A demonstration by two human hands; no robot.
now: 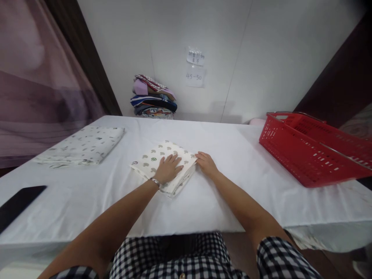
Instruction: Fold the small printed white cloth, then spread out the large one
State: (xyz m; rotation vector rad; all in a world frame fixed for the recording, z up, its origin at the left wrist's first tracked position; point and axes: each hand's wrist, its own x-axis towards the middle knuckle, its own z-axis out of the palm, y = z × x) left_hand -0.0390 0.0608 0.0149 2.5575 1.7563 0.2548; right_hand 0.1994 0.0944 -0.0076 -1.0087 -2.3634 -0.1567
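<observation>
Two folded pale printed cloths (162,164), one red plastic basket (308,151); left hand (168,169) flat atop the nearer, right hand (207,163) open, perhaps touching its edge.

Both bare forearms reach straight forward, elbows low. The left hand (168,169) lies palm down, fingers (173,159) spread flat and pointing ahead, a thin silver bracelet on that wrist. Just right of those fingers, the right hand (207,163) rests flat too, fingers together.

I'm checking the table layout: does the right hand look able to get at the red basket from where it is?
Probably yes. The right hand rests at the folded cloth's edge, and only bare white table lies between it and the red basket, though it may take a stretch.
</observation>
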